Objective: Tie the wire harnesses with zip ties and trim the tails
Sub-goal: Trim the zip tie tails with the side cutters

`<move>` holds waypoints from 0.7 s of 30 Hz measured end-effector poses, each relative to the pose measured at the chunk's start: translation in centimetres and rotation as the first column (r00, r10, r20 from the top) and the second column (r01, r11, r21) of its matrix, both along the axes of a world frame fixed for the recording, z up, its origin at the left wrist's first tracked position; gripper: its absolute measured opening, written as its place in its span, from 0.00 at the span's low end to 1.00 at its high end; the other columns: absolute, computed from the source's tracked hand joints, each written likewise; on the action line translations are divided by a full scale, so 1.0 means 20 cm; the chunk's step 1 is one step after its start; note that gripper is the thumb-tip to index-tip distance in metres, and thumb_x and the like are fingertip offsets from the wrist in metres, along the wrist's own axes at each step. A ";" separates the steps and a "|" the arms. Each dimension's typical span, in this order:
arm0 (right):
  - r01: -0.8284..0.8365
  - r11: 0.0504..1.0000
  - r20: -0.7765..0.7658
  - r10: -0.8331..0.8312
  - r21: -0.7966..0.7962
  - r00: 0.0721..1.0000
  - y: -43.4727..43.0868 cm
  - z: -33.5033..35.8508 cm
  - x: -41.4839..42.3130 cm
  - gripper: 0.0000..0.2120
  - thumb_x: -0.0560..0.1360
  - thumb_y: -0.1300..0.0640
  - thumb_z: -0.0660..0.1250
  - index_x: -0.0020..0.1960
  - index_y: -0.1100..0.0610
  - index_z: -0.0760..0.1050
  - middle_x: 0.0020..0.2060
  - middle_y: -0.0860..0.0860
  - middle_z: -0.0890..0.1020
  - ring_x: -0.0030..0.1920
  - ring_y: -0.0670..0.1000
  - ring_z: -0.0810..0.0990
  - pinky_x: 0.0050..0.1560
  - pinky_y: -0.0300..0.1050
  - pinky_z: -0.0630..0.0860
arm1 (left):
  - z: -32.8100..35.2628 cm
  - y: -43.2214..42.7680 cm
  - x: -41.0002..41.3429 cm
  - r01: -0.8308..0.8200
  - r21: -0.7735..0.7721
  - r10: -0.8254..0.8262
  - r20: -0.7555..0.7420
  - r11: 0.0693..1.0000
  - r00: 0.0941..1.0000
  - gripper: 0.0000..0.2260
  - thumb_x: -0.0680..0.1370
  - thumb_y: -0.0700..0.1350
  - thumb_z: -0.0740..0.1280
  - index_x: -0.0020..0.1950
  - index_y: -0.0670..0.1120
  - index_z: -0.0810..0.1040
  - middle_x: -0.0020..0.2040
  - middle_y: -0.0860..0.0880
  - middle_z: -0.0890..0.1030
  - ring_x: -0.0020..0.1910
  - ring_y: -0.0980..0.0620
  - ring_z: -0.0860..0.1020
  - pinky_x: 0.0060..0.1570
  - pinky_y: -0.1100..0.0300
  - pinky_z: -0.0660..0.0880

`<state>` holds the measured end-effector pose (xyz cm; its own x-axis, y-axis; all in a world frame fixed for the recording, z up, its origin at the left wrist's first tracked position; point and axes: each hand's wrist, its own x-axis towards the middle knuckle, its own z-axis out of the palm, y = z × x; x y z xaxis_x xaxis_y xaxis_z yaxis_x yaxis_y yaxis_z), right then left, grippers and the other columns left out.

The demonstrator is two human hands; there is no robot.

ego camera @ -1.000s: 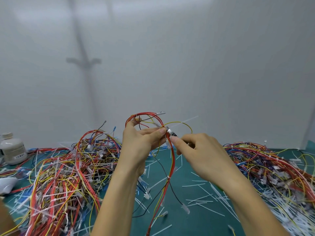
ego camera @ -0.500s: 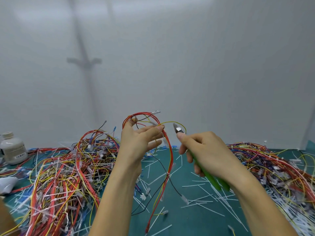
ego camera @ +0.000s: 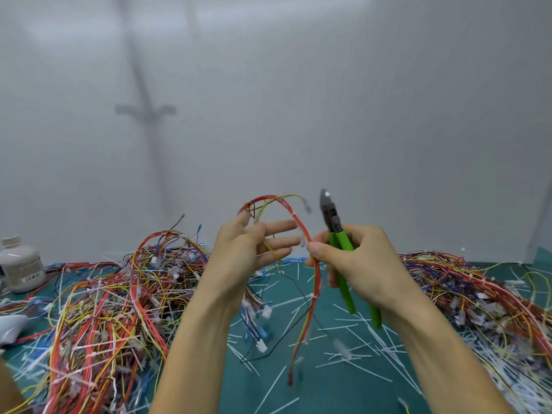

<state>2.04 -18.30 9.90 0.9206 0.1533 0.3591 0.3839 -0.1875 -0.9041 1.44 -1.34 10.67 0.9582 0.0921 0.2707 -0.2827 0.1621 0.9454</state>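
Reference: the held wire harness (ego camera: 298, 224), a red, yellow and black bundle that arcs above the green mat (ego camera: 313, 389) at centre frame. Its loose ends hang down towards the mat.

Left hand (ego camera: 245, 255): raised at the left foot of the harness arc. Fingers are stretched out and spread, pointing across towards the harness. Thin wires pass among them. Whether any digit pinches a wire cannot be determined.

Right hand (ego camera: 358, 264): immediately right of the harness. Fingers are clenched round the green handles of the cutters (ego camera: 336, 231). The thumb tip lies against the red strand on the right side of the arc. The dark cutter head points upward just right of the arc's top, apart from the wires. Its blades are blurred, so their state cannot be read.

A small white zip tie (ego camera: 294, 215) sits on the harness near the top of the arc, on the right-hand side.

Left of the harness: a large pile of wires (ego camera: 119, 294) on the mat. Beyond it, at the far left, stands a white bottle (ego camera: 21, 264).

Right of the harness: a second wire pile (ego camera: 478, 288).

Below the harness: white cut tails (ego camera: 358, 333) lie scattered over the mat, and a white connector (ego camera: 263, 345) hangs low at lower left.

Behind the harness: a plain white wall (ego camera: 298, 115).
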 end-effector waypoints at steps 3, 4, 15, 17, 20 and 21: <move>0.021 0.983 -0.025 -0.017 0.183 1.000 -0.04 0.01 0.01 0.03 0.75 0.63 0.71 0.42 0.61 0.79 0.34 0.53 0.85 0.25 0.49 0.74 0.30 0.45 0.79 | 0.01 0.06 0.00 -0.079 0.117 0.089 -0.084 0.990 0.992 0.13 0.81 0.34 0.55 0.56 0.44 0.77 0.42 0.46 0.87 0.40 0.51 0.86 0.43 0.59 0.81; 0.022 0.974 -0.033 -0.015 0.225 0.999 -0.05 0.02 0.02 0.03 0.75 0.63 0.71 0.43 0.61 0.79 0.34 0.54 0.85 0.25 0.49 0.74 0.30 0.46 0.79 | 0.01 0.08 0.00 -0.112 0.165 0.128 -0.089 0.980 0.988 0.13 0.80 0.33 0.56 0.51 0.44 0.79 0.39 0.46 0.86 0.39 0.53 0.85 0.43 0.61 0.80; 0.066 0.964 -0.028 -0.061 0.256 0.998 -0.13 0.03 0.03 0.01 0.76 0.63 0.70 0.46 0.59 0.79 0.36 0.53 0.86 0.26 0.49 0.76 0.34 0.51 0.82 | -0.10 0.24 -0.01 0.138 0.966 0.113 -0.165 0.221 0.980 0.34 0.70 0.26 0.50 0.50 0.58 0.85 0.62 0.54 0.80 0.44 0.66 0.80 0.45 0.66 0.78; 0.066 0.964 -0.037 -0.059 0.258 0.998 -0.13 0.04 0.03 0.01 0.76 0.62 0.70 0.46 0.59 0.79 0.36 0.53 0.86 0.26 0.49 0.76 0.35 0.52 0.82 | -0.08 0.21 -0.01 0.072 0.959 0.131 -0.111 0.275 0.985 0.29 0.70 0.26 0.51 0.45 0.54 0.84 0.57 0.52 0.80 0.26 0.65 0.73 0.26 0.73 0.66; 0.076 0.961 -0.046 -0.066 0.266 0.997 -0.12 0.04 0.03 0.01 0.76 0.62 0.70 0.45 0.59 0.79 0.37 0.53 0.86 0.26 0.49 0.76 0.34 0.51 0.82 | -0.03 0.15 -0.01 -0.153 0.879 0.206 0.064 0.452 0.976 0.23 0.71 0.26 0.53 0.41 0.52 0.79 0.51 0.52 0.80 0.43 0.65 0.77 0.32 0.74 0.65; 0.082 0.958 -0.049 -0.071 0.275 0.996 -0.12 0.04 0.03 0.01 0.76 0.62 0.70 0.45 0.59 0.79 0.36 0.54 0.86 0.25 0.49 0.75 0.34 0.51 0.82 | -0.02 0.13 -0.01 -0.250 0.842 0.247 0.144 0.478 0.958 0.22 0.72 0.27 0.54 0.43 0.51 0.78 0.51 0.53 0.79 0.50 0.59 0.76 0.36 0.73 0.64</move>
<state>2.67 -20.60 10.63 0.9396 -0.0185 0.3417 0.3422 0.0440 -0.9386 1.27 1.33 10.35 0.9330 0.0529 0.3560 -0.1795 -0.7890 0.5876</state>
